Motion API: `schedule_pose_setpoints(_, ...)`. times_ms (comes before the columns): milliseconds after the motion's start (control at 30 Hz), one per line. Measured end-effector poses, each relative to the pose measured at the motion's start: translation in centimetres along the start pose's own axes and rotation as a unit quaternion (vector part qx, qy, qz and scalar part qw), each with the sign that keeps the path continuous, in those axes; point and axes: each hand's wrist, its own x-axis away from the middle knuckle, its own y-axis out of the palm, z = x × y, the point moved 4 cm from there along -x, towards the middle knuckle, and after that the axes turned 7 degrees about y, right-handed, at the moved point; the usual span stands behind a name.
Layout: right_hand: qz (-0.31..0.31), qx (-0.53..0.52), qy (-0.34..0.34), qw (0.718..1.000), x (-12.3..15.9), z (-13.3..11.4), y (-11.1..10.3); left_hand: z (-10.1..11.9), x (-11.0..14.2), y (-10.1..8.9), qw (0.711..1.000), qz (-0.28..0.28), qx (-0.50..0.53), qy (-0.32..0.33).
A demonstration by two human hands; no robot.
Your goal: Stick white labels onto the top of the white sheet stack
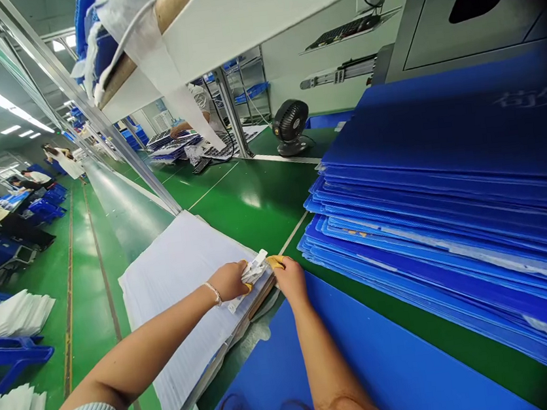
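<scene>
While a small white bundle (256, 269) is pinched in the left hand (227, 281) over the edge of a stack of white sheets (176, 262), the right hand (292, 280) is held just beside it, thumb and fingers drawn together; whether any of the bundle is gripped there cannot be told. Yellow coverings (276, 261) are worn on fingertips of both hands. For neat handling, the bundle should be kept steady in the left hand while its free end is worked with light, short pulls by the right, so that nothing is creased or torn. Weight is best kept off the sheets, lest they be shifted. A loose blue sheet (269, 383) is seen beneath the right forearm (325, 357), with blue sheets piled high (442, 212) beyond.
</scene>
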Motion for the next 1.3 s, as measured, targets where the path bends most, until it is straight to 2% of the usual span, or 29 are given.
schedule_pose_setpoints(167,0.015,-0.016,0.022,1.0,0.2,-0.4,-0.1,0.0,0.4,-0.4,1.0,0.009,0.005,0.007)
schedule_pose_setpoints(333,0.03,-0.03,0.035,0.998,0.2,-0.6,-0.4,-1.5,0.4,-1.1,0.999,0.016,0.03,0.015)
schedule_pose_setpoints(500,0.029,-0.041,0.048,0.998,0.3,-0.9,-0.4,-2.7,0.5,-0.8,0.999,0.035,0.036,-0.005)
schedule_pose_setpoints(767,0.027,-0.055,0.061,0.996,0.5,-1.4,-0.3,-2.3,0.4,0.6,0.998,0.028,0.045,-0.016)
schedule_pose_setpoints(900,0.027,-0.063,0.061,0.996,0.4,-1.3,-0.3,-2.4,0.7,-0.6,0.999,0.036,0.032,-0.016)
schedule_pose_setpoints(1067,0.023,-0.071,0.069,0.995,0.4,-1.3,-0.2,-1.9,1.4,-2.5,0.996,0.081,-0.027,-0.037)
schedule_pose_setpoints(1300,0.014,-0.078,0.089,0.993,0.5,-1.6,-0.2,-1.1,1.2,-0.8,0.999,0.04,-0.027,-0.016)
